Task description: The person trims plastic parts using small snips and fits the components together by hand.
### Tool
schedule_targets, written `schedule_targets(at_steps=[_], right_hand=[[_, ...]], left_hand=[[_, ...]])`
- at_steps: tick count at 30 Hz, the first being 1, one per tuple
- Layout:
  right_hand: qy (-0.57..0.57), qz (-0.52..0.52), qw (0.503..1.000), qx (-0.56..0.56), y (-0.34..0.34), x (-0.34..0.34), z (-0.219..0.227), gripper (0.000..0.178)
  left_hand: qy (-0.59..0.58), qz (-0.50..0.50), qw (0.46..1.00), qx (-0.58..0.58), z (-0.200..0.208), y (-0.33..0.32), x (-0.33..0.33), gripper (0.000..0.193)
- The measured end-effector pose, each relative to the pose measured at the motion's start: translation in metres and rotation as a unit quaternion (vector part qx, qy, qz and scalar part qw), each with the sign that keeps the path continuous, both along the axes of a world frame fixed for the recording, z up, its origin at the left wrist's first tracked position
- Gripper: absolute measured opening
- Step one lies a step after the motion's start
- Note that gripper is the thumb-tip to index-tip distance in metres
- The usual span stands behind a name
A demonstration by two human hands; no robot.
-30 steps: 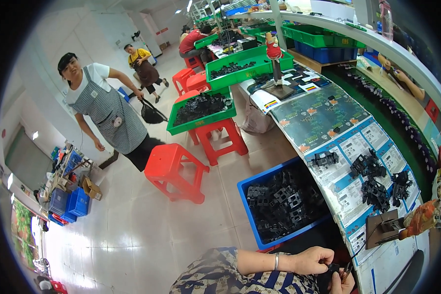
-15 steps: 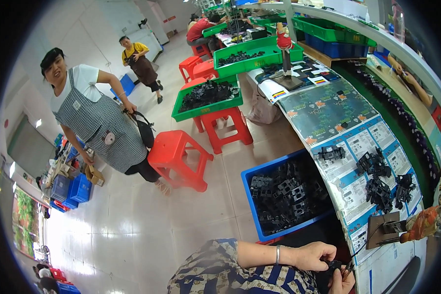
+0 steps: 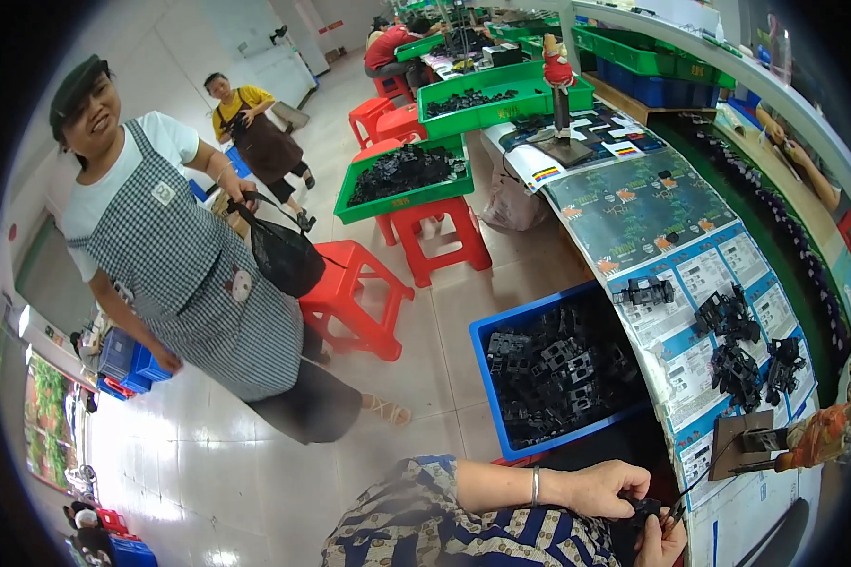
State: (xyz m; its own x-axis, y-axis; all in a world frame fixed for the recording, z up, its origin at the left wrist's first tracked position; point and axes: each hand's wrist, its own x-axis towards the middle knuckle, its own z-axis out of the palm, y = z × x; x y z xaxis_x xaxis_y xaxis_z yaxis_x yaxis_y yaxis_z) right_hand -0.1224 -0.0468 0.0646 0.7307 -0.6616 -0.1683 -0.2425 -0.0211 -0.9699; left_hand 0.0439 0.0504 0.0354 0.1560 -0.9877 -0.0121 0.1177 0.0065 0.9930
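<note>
Low at the bottom of the head view, my left hand (image 3: 607, 489), with a bracelet at the wrist, pinches a small black plastic part (image 3: 645, 511). My right hand (image 3: 661, 542) meets it from below, its fingers closed on the same part. A thin dark strip or tool stands out beside the right fingertips; its kind is unclear. Both hands are just off the left edge of the paper-covered bench (image 3: 676, 378). Several black plastic frames (image 3: 736, 371) lie in clumps on that bench, and a single black frame (image 3: 646, 291) sits farther back.
A blue crate (image 3: 490, 373) full of black frames stands left of the bench. Close to my right is a metal fixture (image 3: 736, 444) with an orange-wrapped handle. Beyond are a red stool (image 3: 355, 283) and a green tray (image 3: 402, 201) of black parts. A person (image 3: 175, 246) walks nearby.
The person in the checked apron has come closer, and the black bag in their hand shows more fully. The person in yellow has shifted a little. My hands keep nearly the same place.
</note>
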Motion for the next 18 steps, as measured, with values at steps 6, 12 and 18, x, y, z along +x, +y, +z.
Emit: schedule_targets(at_steps=[6, 12, 18], right_hand=[[-0.032, 0.041, 0.998, -0.029, -0.014, -0.004, -0.030, 0.007], [0.012, 0.049, 0.990, -0.132, -0.013, 0.025, 0.004, 0.007], [-0.041, 0.135, 0.988, -0.063, -0.018, 0.059, 0.019, 0.012]], left_hand=[[-0.020, -0.038, 0.999, -0.005, 0.006, 0.008, 0.010, 0.021], [0.113, -0.014, 0.993, 0.026, -0.003, 0.014, 0.025, 0.021], [0.224, 0.168, 0.960, 0.024, -0.014, 0.031, 0.038, 0.022]])
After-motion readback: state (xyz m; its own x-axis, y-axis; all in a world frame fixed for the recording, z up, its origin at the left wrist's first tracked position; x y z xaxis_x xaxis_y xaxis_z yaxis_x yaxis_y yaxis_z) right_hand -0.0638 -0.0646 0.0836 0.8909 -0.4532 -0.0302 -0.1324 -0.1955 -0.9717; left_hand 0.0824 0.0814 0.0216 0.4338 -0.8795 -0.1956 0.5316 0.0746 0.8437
